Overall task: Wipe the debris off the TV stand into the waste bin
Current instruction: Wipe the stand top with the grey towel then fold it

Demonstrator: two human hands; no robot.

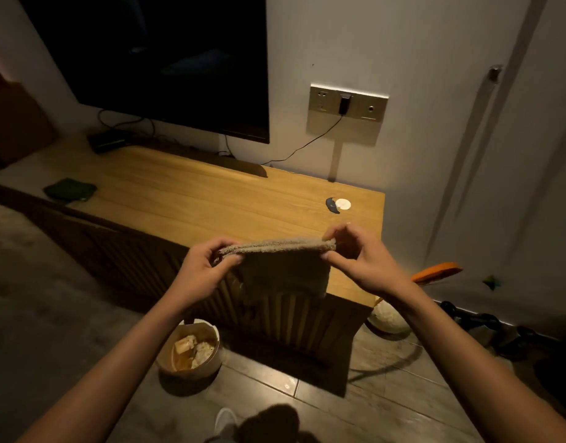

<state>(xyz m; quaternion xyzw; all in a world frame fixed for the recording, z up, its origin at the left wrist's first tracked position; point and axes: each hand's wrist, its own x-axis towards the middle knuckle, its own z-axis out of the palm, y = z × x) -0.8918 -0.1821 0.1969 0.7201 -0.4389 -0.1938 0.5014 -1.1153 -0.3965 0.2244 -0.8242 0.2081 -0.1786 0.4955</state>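
At frame centre, above the wooden tabletop (192,199), the left hand (201,270) and right hand (359,255) pinch a soft, light beige terry cloth (284,266) by its folded top corners, limp enough to need bunching for wiping.

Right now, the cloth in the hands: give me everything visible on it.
The cloth is a beige-brown, fuzzy, terry-like towel, folded double so two layers show along its top edge. It hangs flat and roughly square, held in the air over the front edge of the TV stand, near its right end. The left hand pinches the top left corner and the right hand pinches the top right corner, stretching the top edge nearly level. Its lower edge hangs free in front of the stand's slatted front. Nothing else touches it.
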